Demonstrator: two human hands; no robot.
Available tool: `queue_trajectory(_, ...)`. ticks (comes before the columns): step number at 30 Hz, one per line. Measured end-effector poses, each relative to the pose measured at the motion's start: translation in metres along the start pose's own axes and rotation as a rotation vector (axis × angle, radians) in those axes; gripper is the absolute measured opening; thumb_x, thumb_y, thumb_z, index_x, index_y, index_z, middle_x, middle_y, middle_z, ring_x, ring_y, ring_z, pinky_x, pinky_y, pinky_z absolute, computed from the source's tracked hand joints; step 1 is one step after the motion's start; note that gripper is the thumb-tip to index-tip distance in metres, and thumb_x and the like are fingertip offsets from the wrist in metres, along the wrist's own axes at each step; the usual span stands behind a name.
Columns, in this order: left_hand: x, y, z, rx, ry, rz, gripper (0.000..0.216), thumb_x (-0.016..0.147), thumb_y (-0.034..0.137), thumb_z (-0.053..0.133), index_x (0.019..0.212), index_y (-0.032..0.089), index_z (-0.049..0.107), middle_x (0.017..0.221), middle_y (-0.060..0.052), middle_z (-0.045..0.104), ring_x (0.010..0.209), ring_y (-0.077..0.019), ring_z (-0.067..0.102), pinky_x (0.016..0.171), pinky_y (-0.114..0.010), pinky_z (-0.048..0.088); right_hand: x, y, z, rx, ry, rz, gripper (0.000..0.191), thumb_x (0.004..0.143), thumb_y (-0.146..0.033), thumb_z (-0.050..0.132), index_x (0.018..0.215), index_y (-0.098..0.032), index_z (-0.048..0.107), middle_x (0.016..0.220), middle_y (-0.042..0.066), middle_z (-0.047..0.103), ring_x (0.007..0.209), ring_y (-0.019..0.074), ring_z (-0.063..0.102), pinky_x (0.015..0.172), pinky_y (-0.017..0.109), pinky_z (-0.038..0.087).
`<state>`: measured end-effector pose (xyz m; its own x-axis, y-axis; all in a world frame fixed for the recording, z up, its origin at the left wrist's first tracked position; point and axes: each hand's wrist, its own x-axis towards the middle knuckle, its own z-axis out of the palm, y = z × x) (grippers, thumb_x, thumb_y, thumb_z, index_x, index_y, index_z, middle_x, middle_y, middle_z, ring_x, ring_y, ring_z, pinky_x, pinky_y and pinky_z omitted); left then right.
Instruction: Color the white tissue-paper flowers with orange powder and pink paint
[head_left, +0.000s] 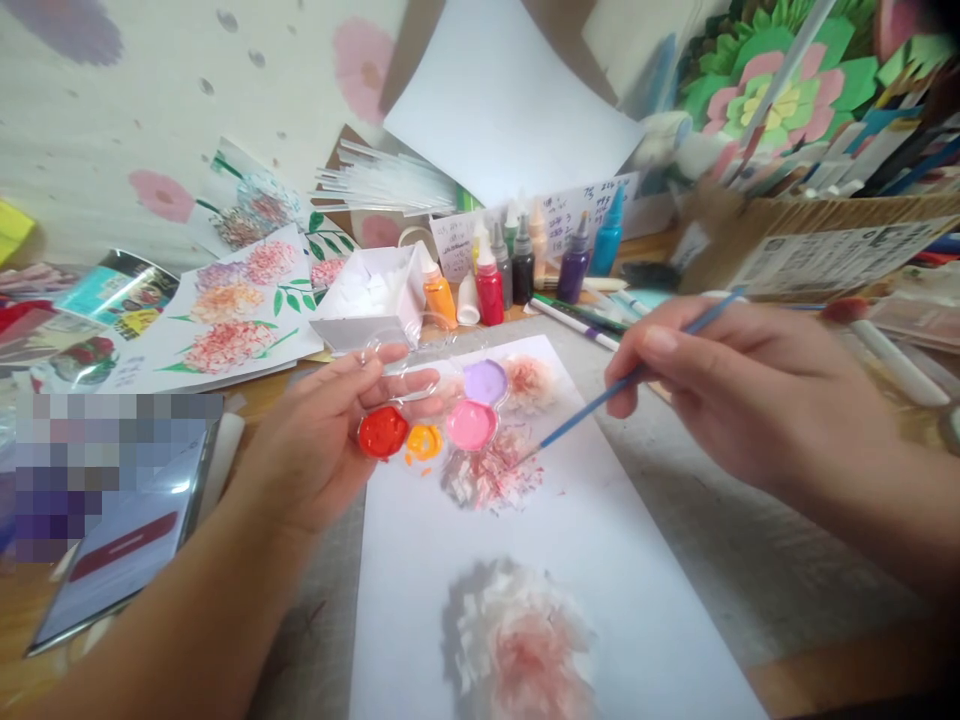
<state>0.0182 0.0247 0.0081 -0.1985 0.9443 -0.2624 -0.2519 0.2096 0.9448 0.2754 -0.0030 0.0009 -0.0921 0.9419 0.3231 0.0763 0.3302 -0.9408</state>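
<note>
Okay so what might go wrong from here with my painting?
The clear palette in the left hand is above the white sheet, so a tilt might drip paint onto it. The brush in the right hand has its tip by the middle flower; a slip might leave a stray mark.

the paintbrush is blue, the clear palette dotted with red paint, orange paint, pink paint and lilac paint. white paper bears whitish flowers streaked reddish pink. the wall is off-white, patterned with pink blooms.
</note>
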Motion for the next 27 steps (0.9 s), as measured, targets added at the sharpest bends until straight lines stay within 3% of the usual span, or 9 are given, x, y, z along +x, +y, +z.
queue_trajectory(4, -0.001, 0.000, 0.000, -0.029, -0.005, 0.018, 0.012, 0.085, 0.011, 0.059, 0.084, 0.012, 0.071, 0.087, -0.008, 0.073, 0.084, -0.0262, 0.074, 0.071, -0.043, 0.065, 0.002, 0.001, -0.006, 0.039, 0.103, 0.051, 0.024, 0.090, -0.033, 0.065, 0.068, -0.026, 0.073, 0.065, 0.000, 0.066, 0.061, 0.0146, 0.063, 0.061, 0.030, 0.047)
queue_trajectory(9, 0.001, 0.000, -0.002, -0.030, -0.042, -0.001, 0.012, 0.085, 0.010, 0.060, 0.091, 0.008, 0.070, 0.078, -0.013, 0.074, 0.078, -0.0283, 0.076, 0.068, -0.042, 0.064, 0.004, 0.010, -0.005, 0.025, 0.035, 0.054, 0.026, 0.089, -0.038, 0.066, 0.069, -0.022, 0.072, 0.066, 0.001, 0.069, 0.061, 0.0145, 0.065, 0.061, 0.029, 0.049)
queue_trajectory(15, 0.001, 0.000, 0.000, -0.044, 0.017, 0.008, 0.010, 0.085, 0.007, 0.058, 0.090, 0.007, 0.067, 0.078, -0.012, 0.074, 0.077, -0.0281, 0.076, 0.063, -0.041, 0.064, 0.008, 0.015, -0.008, 0.081, 0.125, 0.061, 0.025, 0.088, -0.037, 0.067, 0.068, -0.023, 0.071, 0.063, 0.000, 0.067, 0.060, 0.0144, 0.065, 0.060, 0.029, 0.049)
queue_trajectory(27, 0.004, -0.002, -0.006, -0.064, -0.056, 0.016, 0.007, 0.082, 0.010, 0.066, 0.087, 0.010, 0.069, 0.087, -0.010, 0.075, 0.083, -0.0272, 0.075, 0.077, -0.046, 0.063, 0.000, 0.008, -0.009, -0.079, 0.062, 0.009, 0.028, 0.088, -0.040, 0.066, 0.068, -0.022, 0.073, 0.070, 0.002, 0.069, 0.063, 0.0153, 0.066, 0.062, 0.031, 0.052)
